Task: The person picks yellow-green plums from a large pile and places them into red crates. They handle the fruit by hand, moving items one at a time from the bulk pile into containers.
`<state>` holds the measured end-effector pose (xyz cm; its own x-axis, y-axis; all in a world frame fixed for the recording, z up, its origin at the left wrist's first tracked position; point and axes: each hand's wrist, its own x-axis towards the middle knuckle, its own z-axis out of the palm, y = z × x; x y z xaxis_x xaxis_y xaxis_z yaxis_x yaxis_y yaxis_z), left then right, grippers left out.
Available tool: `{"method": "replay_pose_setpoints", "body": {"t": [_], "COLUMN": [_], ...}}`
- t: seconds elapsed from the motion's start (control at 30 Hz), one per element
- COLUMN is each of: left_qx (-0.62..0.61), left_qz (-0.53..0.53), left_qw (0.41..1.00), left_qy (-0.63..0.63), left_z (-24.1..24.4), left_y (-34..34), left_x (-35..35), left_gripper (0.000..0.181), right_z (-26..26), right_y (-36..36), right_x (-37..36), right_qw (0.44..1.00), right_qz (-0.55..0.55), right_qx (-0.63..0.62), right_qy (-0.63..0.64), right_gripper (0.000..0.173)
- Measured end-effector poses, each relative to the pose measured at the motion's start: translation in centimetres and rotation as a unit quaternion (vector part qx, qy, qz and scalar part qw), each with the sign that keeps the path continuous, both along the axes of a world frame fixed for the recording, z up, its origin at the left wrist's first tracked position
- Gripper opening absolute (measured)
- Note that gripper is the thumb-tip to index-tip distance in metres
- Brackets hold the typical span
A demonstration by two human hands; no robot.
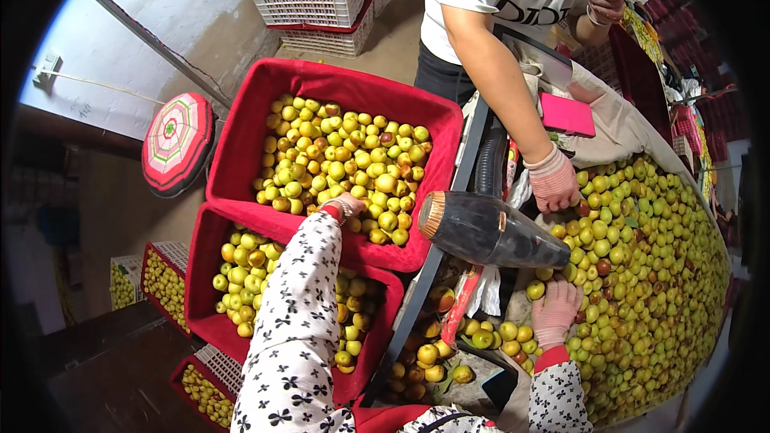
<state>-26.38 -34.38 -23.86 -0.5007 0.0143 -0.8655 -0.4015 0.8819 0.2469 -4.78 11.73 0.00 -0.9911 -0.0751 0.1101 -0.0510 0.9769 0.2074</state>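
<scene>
My left hand (350,204) reaches over fresh jujubes (328,150) in a red cloth-lined crate (240,126); its fingers are hidden and I cannot tell whether it holds one. A bracelet circles its wrist. My right hand (556,313), in a pink striped knit glove, lies palm down at the near left edge of a large jujube heap (649,264). Its fingertips touch fruit, but their grip is hidden. A dark hair dryer (493,231) with a copper-coloured intake grille points over the heap, between my right hand and a co-worker's gloved hand (550,180).
A second lined crate (204,288) of jujubes sits nearer me. A metal rail (415,307) divides the crates from the heap. A co-worker (475,18) leans in from the far side. White crates (307,0) are stacked behind; a round cushioned stool (177,144) stands left.
</scene>
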Motion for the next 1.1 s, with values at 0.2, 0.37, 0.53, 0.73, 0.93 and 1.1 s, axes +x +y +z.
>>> {"method": "replay_pose_setpoints", "body": {"t": [0.2,0.37,0.53,0.73,0.93,1.1], "left_qx": [0.48,0.427,0.171,0.211,0.111,0.129], "left_qz": [0.442,0.557,0.398,-0.022,-0.161,-0.095], "left_qw": [0.756,0.711,0.859,0.86,0.91,0.937], "left_qy": [0.046,0.04,0.274,0.464,0.366,0.31], "left_z": [3.4,4.6,-2.0,6.3,5.3,6.8], "left_y": [3.0,2.9,1.4,7.6,11.3,10.8], "left_x": [-0.4,-0.5,-0.2,0.7,1.1,0.9], "left_gripper": [0.053,0.062,0.025,0.039,0.047,0.036], "right_z": [-0.2,0.0,-0.2,-1.1,-1.3,-1.0], "right_y": [0.4,0.2,0.1,0.8,1.3,1.0], "right_x": [0.3,-0.1,-0.3,0.4,0.9,0.7], "right_qw": [1.0,1.0,1.0,1.0,0.999,0.998], "right_qz": [-0.013,-0.005,0.011,0.007,-0.021,-0.028], "right_qx": [0.0,0.0,0.005,0.006,0.004,0.014], "right_qy": [-0.004,0.005,0.002,-0.002,-0.04,-0.05], "right_gripper": [0.029,0.027,0.026,0.026,0.031,0.031]}}
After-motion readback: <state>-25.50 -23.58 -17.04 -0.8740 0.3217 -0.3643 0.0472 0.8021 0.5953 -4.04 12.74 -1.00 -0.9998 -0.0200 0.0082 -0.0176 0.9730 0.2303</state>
